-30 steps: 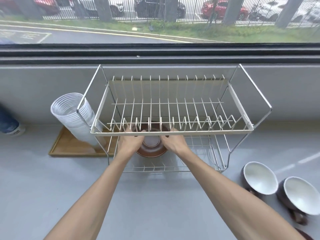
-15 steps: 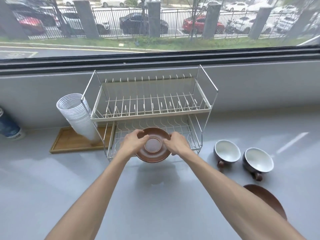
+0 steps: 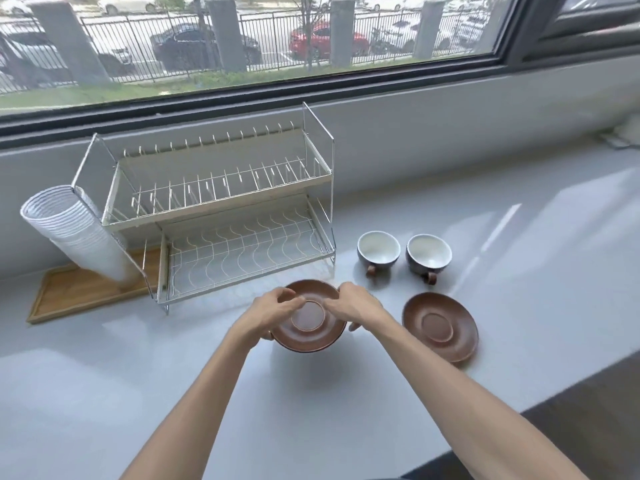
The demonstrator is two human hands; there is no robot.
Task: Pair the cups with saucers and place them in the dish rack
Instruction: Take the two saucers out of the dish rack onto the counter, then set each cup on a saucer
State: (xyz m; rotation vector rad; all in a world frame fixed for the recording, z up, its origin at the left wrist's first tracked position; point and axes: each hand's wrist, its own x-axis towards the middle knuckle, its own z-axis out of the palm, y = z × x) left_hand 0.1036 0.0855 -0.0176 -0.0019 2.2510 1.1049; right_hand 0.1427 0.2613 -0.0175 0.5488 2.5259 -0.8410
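- Left hand and right hand clamp their fingers on opposite rims of 1 round brown ceramic saucer, held level just above the counter.
- From this saucer, the 2-tier wire dish rack lies just behind and left.
- The 2 white-lined grey cups sit behind and right; the right hand is nearer.
- A 2nd brown saucer lies just right.
- Compared with 1 second ago, the held saucer is out of the rack's lower tier.
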